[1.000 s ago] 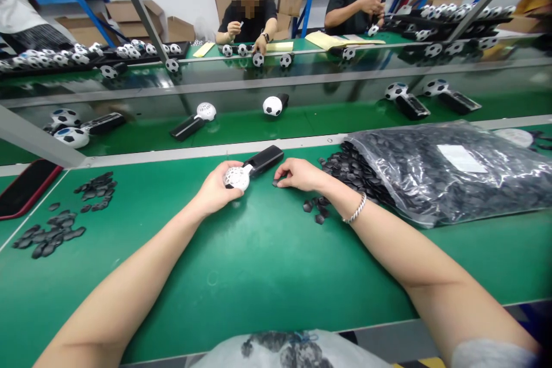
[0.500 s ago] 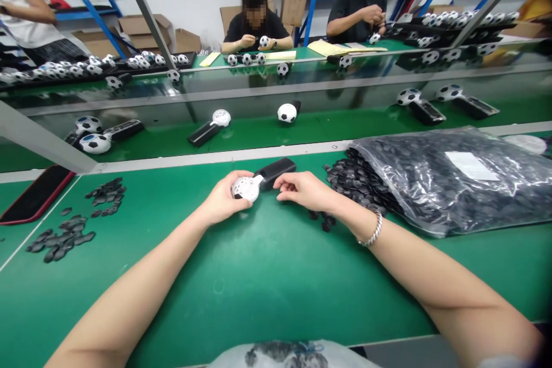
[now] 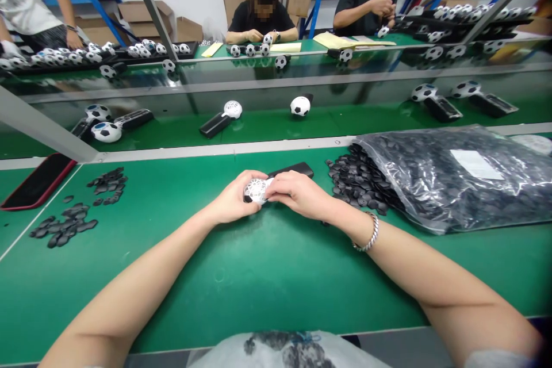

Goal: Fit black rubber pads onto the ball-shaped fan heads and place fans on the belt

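My left hand [image 3: 241,198] is closed around a small white soccer-ball piece [image 3: 255,190] that has openwork patches and a black handle [image 3: 297,171] pointing away to the right. The fingers of my right hand [image 3: 293,191] are pinched together at the ball's right side; whatever sits between the fingertips is hidden. To the right, small black plastic patches [image 3: 356,178] spill from a clear plastic bag [image 3: 466,184]. Two small groups of similar black patches [image 3: 64,224] lie on the green table at the left.
A phone in a red case [image 3: 41,181] lies at the left edge. Beyond the metal rail, a green conveyor [image 3: 172,135] carries several soccer-ball pieces with black handles. A slanted metal post [image 3: 47,123] stands at left. Co-workers sit across the line.
My right hand has moved left from beside the black handle onto the ball. The view has shifted slightly. Across the line, the person at far left has lowered an arm toward the balls.
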Demonstrator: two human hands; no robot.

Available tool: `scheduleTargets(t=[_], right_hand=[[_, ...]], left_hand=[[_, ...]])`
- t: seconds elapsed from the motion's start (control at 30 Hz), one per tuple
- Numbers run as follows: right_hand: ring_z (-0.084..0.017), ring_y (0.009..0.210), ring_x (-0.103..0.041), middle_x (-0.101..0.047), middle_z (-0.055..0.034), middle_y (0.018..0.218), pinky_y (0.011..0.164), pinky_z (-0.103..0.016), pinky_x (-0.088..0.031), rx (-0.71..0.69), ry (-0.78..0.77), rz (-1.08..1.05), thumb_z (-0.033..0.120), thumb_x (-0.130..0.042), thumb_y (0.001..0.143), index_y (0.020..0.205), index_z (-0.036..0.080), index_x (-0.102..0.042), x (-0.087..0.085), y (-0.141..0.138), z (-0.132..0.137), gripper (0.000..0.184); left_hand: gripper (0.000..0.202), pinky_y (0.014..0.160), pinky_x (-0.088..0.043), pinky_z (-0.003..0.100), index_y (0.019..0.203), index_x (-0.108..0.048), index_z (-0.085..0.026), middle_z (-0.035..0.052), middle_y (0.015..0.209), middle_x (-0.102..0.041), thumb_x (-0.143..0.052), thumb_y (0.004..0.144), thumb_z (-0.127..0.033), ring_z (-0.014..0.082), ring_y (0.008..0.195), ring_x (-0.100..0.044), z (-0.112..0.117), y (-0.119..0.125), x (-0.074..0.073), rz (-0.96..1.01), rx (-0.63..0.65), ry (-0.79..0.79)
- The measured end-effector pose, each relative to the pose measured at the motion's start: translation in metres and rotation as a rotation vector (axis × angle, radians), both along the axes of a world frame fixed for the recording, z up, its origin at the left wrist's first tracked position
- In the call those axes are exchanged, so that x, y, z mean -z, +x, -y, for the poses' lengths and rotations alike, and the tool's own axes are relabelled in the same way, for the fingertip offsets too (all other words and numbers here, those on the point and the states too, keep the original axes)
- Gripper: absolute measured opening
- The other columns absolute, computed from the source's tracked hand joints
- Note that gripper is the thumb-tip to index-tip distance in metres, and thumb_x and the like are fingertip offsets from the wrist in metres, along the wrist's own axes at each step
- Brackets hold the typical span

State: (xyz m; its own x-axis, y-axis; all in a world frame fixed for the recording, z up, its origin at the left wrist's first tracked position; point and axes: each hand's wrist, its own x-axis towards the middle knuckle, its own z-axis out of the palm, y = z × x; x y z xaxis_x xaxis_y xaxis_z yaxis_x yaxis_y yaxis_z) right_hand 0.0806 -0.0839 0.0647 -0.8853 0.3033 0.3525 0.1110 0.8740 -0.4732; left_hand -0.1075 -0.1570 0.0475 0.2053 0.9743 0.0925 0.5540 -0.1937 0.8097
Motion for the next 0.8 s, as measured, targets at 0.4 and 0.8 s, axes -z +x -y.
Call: scheduleTargets(t=[0.4,0.8], right_hand=[[-0.017,0.077,-0.055,-0.064,-0.0046,0.086,0.065,-0.031,-0.041,-0.059,0.494,-0.422,0.011,-0.046,0.09,0.087,0.018,-0.059,-0.006,0.009,0.002,0.015],[-0.019,0.082,-0.055,-0.063,-0.0037,0.093,0.069,-0.034,-0.048,0.015,0.485,-0.274,0.018,-0.04,0.093,0.1,0.027,-0.06,-0.012,0.015,0.013,0.024]], left_hand=[[0.056,0.093,-0.038,0.034,0.114,-0.046,-0.02,0.0056,0.116,-0.049,-0.06,0.061,-0.011,0.0213,0.107,-0.048,0.002,0.002,0.0,0.004,0.0,0.052],[0.054,0.097,-0.037,0.036,0.113,-0.046,-0.021,0.0061,0.116,-0.048,-0.059,0.061,-0.011,0.0222,0.109,-0.047,0.002,0.003,0.0,0.028,-0.004,0.034]])
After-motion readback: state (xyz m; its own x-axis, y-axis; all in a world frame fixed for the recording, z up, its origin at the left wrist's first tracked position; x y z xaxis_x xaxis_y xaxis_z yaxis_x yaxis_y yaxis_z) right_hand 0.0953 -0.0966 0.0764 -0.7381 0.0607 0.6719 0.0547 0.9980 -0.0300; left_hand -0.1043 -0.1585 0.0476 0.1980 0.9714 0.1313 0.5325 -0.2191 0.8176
